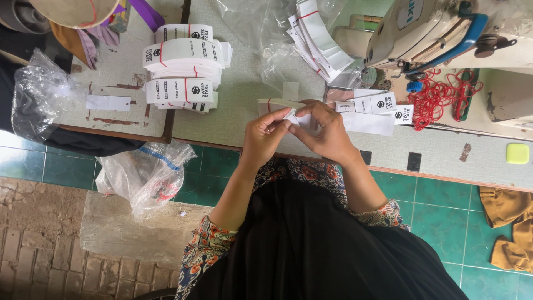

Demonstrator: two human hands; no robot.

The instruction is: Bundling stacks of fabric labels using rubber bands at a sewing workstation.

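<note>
Sewing workshop: industrial sewing machine, bundled label stacks, red thread.

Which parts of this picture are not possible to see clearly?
- Head view: the white tag is mostly covered by the left hand and right hand.
- Sewing machine: cut off by the top edge.
- Clear plastic bag: its contents are blurred by the plastic.

Banded stacks of white card labels sit on the table, another bundle by the sewing machine, loose white tags beside it, one lone tag left, clear plastic bags below.
</note>
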